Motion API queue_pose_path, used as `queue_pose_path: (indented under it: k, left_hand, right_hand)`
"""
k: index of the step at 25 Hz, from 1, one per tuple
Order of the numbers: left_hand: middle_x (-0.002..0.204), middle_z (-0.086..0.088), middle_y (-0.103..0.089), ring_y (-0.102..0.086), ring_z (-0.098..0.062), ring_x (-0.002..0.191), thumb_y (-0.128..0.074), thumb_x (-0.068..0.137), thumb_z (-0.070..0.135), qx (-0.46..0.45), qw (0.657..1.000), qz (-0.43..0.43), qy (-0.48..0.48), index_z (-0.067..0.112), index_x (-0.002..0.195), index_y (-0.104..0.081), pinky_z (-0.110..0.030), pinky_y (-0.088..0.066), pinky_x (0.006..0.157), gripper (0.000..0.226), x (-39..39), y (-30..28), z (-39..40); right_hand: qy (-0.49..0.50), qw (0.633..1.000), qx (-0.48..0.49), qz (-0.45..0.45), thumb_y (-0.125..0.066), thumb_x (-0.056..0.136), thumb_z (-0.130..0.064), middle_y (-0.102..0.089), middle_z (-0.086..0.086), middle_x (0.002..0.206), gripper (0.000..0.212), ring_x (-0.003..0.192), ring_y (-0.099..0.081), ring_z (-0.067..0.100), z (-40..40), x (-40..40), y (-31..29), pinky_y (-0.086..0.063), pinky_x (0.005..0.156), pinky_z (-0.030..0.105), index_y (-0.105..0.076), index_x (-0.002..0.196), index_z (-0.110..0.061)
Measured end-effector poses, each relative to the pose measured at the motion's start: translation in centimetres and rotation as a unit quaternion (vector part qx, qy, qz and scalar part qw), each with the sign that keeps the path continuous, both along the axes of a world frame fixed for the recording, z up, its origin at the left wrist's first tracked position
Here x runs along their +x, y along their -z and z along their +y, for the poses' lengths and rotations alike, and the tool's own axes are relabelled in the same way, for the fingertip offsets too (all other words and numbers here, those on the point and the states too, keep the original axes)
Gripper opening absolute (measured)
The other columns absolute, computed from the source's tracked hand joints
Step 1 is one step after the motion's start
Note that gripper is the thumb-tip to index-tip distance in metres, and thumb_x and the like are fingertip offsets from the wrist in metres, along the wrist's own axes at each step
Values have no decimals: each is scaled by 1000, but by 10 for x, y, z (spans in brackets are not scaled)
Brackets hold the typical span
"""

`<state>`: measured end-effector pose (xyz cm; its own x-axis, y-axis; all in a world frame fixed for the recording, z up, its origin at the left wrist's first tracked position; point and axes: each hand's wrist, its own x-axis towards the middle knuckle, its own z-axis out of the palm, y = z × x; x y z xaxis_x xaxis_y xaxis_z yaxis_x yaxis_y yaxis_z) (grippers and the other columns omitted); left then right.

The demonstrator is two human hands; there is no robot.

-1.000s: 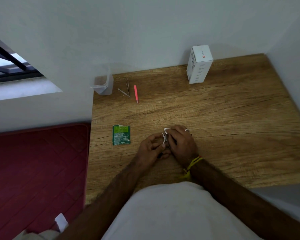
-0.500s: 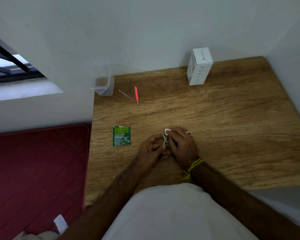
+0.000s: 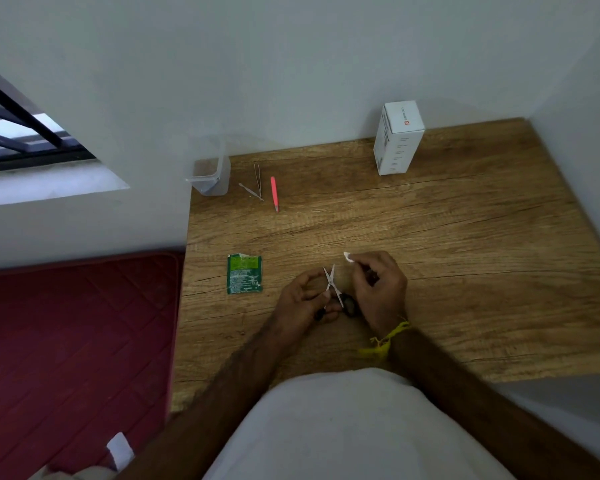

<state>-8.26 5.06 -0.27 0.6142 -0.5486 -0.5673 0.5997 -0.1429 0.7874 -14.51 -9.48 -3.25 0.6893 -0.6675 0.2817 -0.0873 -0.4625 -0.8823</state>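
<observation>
- My left hand grips the small scissors near the pivot, blades spread in an X and tips pointing to twelve o'clock. They are held just above the counter, at its near middle.
- My right hand pinches a white pad at the fingertips, just off the blades at one o'clock and not touching them.
- I judge this to be a wipe-down of the blades, with the pad lifted between strokes. Next the pad must come back onto one blade while the left hand holds the scissors steady.
- The green sachet at nine o'clock lies flat with its top torn — likely spent.
- The clear tub at eleven o'clock stands open; I see nothing in it.
- The tweezers and pink tool lie beside it, outside.
- The white box at one o'clock stands upright and closed — contents hidden.
</observation>
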Motion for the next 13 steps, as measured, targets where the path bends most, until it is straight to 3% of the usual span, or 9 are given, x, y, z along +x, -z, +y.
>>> queue_pose_path:
  k: [5,8,10,13]
  left_hand:
    - [105,-17,-73,-72,-24,88,-56,96,-4,-9,1000,7,-16,13,126,-56,-41,-59,79,34,-1,-2,-4]
    - [106,-19,-72,-71,-23,80,-53,102,17,17,999,15,-29,10,121,-59,-35,-59,66,21,0,-3,-4]
    - [102,-20,-72,-69,-23,73,-49,105,30,36,998,24,-41,7,115,-61,-31,-53,57,27,3,-2,-4]
    - [102,-19,-74,-72,-28,82,-49,104,36,66,996,32,-53,8,113,-63,-34,-57,64,33,5,-2,-8]
  right_hand:
    - [-135,974,-178,40,-62,90,-9,-65,7,100,21,92,-60,20,11,-8,7,-48,79,33,-73,107,-6]
    - [-152,965,-206,62,-55,92,-13,-63,7,98,22,89,-57,20,12,-3,9,-46,78,36,-72,105,-6]
    - [-184,958,-211,62,-55,92,-11,-62,6,98,20,89,-57,21,10,-5,10,-47,81,39,-70,104,-5]
    - [-197,966,-158,54,-63,88,-1,-62,4,97,17,91,-57,16,7,-6,8,-48,82,38,-71,103,-4]
